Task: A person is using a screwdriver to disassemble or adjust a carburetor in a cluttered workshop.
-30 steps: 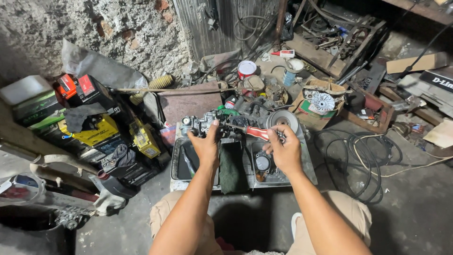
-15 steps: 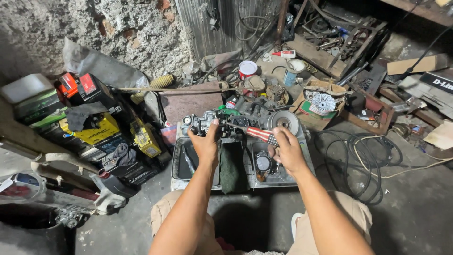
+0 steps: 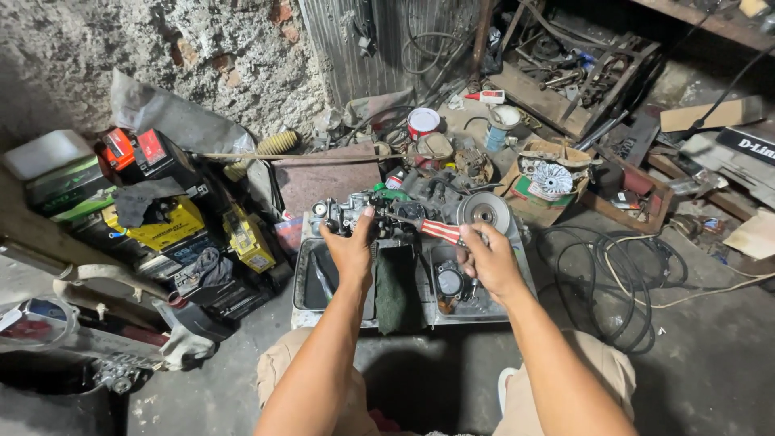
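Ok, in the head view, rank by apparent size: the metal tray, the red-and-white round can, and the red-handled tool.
1. Metal tray, clearly largest.
2. Red-handled tool, in the right hand.
3. Red-and-white round can, though it sits farther away, so that is less sure.

The tool handle in the right hand is striped red and white. The part under the left hand is dull silver-grey metal with a green piece beside it. A dark green cloth hangs over the grey metal tray. A yellow battery sits beside black ones with red tops. The can is red with a white lid. The trousers are tan
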